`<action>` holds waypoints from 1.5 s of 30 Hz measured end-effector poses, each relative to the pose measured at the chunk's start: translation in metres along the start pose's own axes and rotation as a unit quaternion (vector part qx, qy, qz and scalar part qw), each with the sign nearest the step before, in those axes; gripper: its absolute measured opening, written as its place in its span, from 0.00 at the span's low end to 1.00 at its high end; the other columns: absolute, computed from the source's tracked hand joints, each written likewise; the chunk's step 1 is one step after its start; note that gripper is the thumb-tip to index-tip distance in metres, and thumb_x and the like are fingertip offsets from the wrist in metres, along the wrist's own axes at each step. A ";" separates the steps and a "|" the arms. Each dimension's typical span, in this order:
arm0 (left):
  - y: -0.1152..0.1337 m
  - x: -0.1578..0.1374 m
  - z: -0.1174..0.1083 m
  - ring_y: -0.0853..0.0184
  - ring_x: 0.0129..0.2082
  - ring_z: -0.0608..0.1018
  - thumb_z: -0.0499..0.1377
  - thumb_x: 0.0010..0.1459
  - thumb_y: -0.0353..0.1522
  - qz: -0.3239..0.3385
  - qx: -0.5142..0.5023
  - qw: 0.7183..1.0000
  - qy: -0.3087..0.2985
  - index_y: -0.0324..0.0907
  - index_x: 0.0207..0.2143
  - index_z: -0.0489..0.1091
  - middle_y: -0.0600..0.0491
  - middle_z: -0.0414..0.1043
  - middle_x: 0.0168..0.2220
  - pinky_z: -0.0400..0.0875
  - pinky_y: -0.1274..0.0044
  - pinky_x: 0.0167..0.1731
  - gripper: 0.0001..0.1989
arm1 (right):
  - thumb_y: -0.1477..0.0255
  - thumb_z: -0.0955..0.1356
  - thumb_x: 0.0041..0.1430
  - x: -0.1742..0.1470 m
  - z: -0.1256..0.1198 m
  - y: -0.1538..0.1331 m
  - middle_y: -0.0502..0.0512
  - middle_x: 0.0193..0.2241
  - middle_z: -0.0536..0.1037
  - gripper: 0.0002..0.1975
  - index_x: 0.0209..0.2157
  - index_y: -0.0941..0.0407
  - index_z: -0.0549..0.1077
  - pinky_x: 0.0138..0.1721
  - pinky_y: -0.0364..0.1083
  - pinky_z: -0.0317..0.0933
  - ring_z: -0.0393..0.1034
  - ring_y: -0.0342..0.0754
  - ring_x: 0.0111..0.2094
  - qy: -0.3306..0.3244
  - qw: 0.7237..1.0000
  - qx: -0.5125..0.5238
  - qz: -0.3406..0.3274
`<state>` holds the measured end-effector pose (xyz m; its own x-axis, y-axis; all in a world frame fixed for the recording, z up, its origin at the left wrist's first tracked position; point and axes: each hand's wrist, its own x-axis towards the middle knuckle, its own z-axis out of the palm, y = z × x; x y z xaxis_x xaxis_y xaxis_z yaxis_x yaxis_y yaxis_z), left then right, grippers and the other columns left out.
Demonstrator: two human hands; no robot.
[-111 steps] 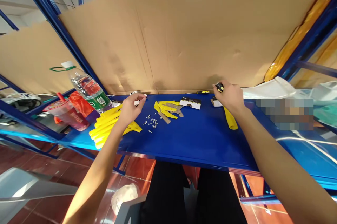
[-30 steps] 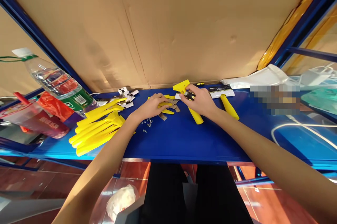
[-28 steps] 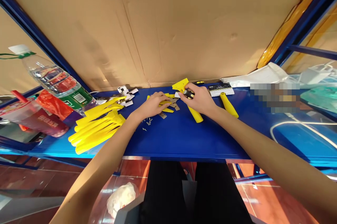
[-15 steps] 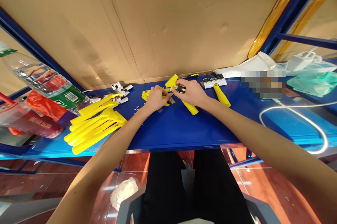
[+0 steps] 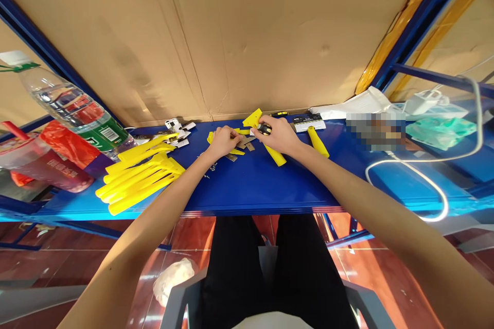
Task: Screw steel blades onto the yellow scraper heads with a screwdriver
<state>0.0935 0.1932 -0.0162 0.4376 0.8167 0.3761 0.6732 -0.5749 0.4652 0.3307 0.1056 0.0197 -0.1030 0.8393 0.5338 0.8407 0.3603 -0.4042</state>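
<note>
My right hand [image 5: 283, 133] is wrapped round the black-and-yellow handle of a screwdriver [image 5: 264, 128], whose shaft points left. My left hand [image 5: 224, 142] has its fingers pinched together just left of the shaft; whatever is between the fingertips is too small to make out. Flat metal blades [image 5: 249, 143] lie between the hands. Yellow plastic pieces show around and behind the left fingers. Under my right hand lies a yellow scraper handle [image 5: 276, 156], partly covered. Tiny screws [image 5: 211, 167] are scattered left of my left wrist.
Several yellow handles [image 5: 139, 185] are piled at the left, with white-and-black packages [image 5: 179, 131] behind. A water bottle [image 5: 102, 131] and red drink cup [image 5: 57, 172] stand further left. Another yellow handle [image 5: 318, 142] and a white cable [image 5: 424, 179] lie to the right.
The view has shifted slightly. My left hand has drawn a little back from the screwdriver's tip, fingers still pinched. My right hand keeps its grip on the screwdriver.
</note>
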 end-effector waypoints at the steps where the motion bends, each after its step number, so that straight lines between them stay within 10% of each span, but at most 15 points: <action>1: 0.001 -0.001 -0.003 0.54 0.47 0.82 0.66 0.69 0.38 -0.025 0.009 1.000 0.000 0.44 0.36 0.83 0.44 0.86 0.42 0.73 0.64 0.54 0.10 | 0.58 0.71 0.71 0.000 0.000 0.001 0.57 0.40 0.88 0.13 0.46 0.52 0.81 0.42 0.49 0.64 0.82 0.58 0.40 0.001 1.000 -0.003 0.005; 8: 0.001 -0.004 -0.043 0.54 0.51 0.83 0.56 0.74 0.39 0.006 0.023 0.999 -0.046 0.43 0.46 0.81 0.45 0.87 0.50 0.72 0.64 0.58 0.14 | 0.57 0.73 0.70 0.002 0.003 0.004 0.57 0.40 0.88 0.14 0.47 0.52 0.82 0.43 0.49 0.65 0.82 0.60 0.43 0.000 1.000 -0.004 0.027; 14: -0.016 -0.006 -0.069 0.53 0.50 0.84 0.69 0.61 0.49 0.036 -0.053 0.991 -0.118 0.42 0.44 0.82 0.45 0.86 0.48 0.76 0.67 0.52 0.21 | 0.57 0.73 0.70 0.002 0.000 0.001 0.57 0.38 0.88 0.13 0.46 0.52 0.82 0.41 0.49 0.63 0.82 0.58 0.40 -0.007 1.000 -0.002 0.020; 22: -0.021 -0.004 -0.064 0.55 0.43 0.82 0.75 0.51 0.53 -0.003 -0.088 0.987 -0.137 0.42 0.42 0.81 0.46 0.84 0.44 0.75 0.68 0.47 0.27 | 0.57 0.73 0.70 0.002 0.000 0.002 0.57 0.40 0.89 0.14 0.46 0.52 0.82 0.41 0.49 0.64 0.83 0.60 0.43 -0.010 1.000 -0.014 0.021; 29: -0.018 -0.005 -0.065 0.64 0.32 0.71 0.64 0.66 0.50 0.055 -0.024 0.995 -0.083 0.42 0.31 0.76 0.52 0.74 0.32 0.64 0.72 0.36 0.22 | 0.56 0.72 0.71 0.002 0.001 0.004 0.57 0.41 0.89 0.14 0.46 0.52 0.82 0.41 0.49 0.63 0.83 0.60 0.43 -0.015 1.000 -0.016 0.017; 35: -0.014 -0.005 -0.065 0.61 0.37 0.76 0.53 0.76 0.47 0.071 -0.029 0.997 -0.012 0.40 0.44 0.80 0.48 0.80 0.37 0.69 0.71 0.43 0.23 | 0.57 0.72 0.70 0.001 -0.001 0.002 0.57 0.41 0.89 0.13 0.46 0.52 0.82 0.40 0.49 0.63 0.83 0.59 0.42 -0.015 1.000 -0.013 0.021; 45: -0.023 -0.007 -0.058 0.56 0.40 0.81 0.67 0.60 0.57 0.047 0.023 0.994 -0.097 0.42 0.40 0.82 0.46 0.80 0.41 0.73 0.68 0.43 0.27 | 0.57 0.73 0.70 0.001 0.001 0.003 0.55 0.37 0.88 0.11 0.42 0.50 0.81 0.37 0.48 0.60 0.81 0.56 0.38 -0.012 1.000 -0.007 0.011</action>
<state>0.0408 0.1982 0.0170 0.6027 0.7568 0.2528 0.6489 -0.6493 0.3967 0.3323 0.1074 0.0181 -0.0976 0.8564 0.5070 0.8499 0.3368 -0.4053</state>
